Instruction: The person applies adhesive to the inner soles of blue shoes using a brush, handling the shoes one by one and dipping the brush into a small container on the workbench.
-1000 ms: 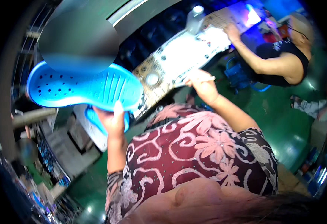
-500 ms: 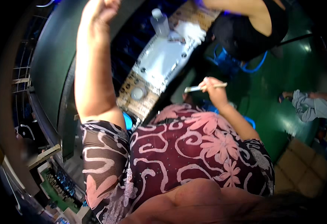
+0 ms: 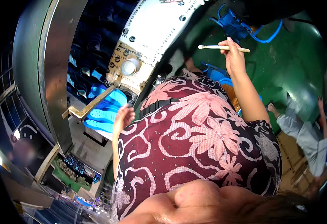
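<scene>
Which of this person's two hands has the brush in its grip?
The right hand, raised over the green floor, holds the pale brush; the left hand, loosely curled beside the blue footwear, shows no tool.

Glare spots the floor [image 3: 279, 72] (edges bent, black).

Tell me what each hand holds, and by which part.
The right hand holds a slim, pale brush near the middle of its handle; the left hand shows nothing held.
</scene>
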A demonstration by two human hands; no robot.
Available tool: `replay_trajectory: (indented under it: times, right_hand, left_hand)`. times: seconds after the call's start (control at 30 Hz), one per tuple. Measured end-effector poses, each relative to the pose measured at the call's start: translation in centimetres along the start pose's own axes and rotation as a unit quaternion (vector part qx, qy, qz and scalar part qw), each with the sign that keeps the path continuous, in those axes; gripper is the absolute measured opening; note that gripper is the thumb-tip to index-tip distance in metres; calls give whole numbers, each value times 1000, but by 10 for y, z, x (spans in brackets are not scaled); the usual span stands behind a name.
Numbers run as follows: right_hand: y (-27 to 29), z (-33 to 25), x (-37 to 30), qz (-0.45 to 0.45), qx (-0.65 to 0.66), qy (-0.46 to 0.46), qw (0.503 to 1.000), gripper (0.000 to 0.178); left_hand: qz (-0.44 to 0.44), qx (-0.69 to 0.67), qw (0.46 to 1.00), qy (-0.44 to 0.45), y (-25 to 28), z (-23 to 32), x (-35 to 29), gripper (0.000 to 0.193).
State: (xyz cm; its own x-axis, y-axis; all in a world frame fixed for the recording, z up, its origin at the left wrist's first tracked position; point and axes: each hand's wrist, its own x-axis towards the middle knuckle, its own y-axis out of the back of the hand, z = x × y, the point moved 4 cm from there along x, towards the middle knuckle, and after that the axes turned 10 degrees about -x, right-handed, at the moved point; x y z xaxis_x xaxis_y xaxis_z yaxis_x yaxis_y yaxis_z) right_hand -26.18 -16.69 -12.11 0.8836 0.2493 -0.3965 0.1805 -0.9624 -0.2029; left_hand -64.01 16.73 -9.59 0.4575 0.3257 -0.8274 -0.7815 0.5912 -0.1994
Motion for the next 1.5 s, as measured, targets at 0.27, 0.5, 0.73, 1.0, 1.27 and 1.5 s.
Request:
replay_trajectory:
  times: [0.27, 0.5, 0.73, 1.0, 1.27, 1.5]
  right_hand:
    - [-35, 8, 9, -70, 44, -6, 997, 27]
    - [-56, 4, 7, -144, -26, -27, 989, 31]
    - [-66, -13, 2, -161, -123, -6, 979, 32]
    - [-51, -43, 34, -196, -155, -25, 968, 29]
    - [-12, -61, 64, -192, -143, 15, 971, 29]
    - [-22, -48, 50, -186, -112, -14, 976, 29]
  left_hand:
    - [208, -97, 972, 47, 98, -101, 4, 46]
    - [243, -337, 910, 12, 93, -115, 27, 49]
    - [309, -244, 913, -104, 62, -121, 36, 55]
    - [170, -510, 838, -89, 58, -99, 129, 49]
    - [211, -440, 858, -160, 60, -123, 126, 30]
    - [92, -352, 931, 40, 21, -208, 39, 27]
